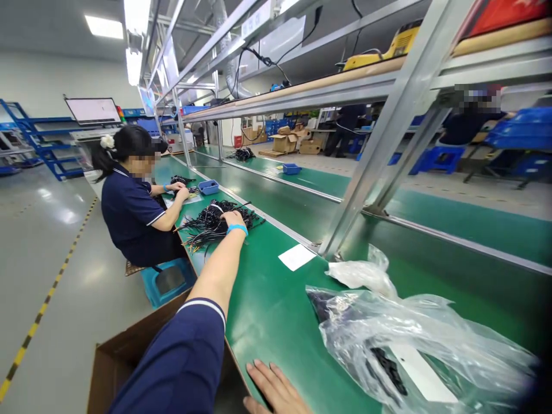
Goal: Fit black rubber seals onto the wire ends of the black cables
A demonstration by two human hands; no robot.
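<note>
My left hand, with a blue band at the wrist, reaches far along the green bench. Its fingers are closed on the pile of black cables, which have copper-coloured ends; a white tie shows on top. How many cables it grips is hidden. Close to me, my right hand lies palm down with fingers spread at the edge of the green bench top. A clear plastic bag with black parts and a white label inside lies right of it. A white paper is on the bench between hand and bag.
At left a co-worker sits handling black cables beside a blue bin. A metal frame post rises from the bench, carrying a shelf with a yellow tool. An open cardboard box stands below the bench edge.
</note>
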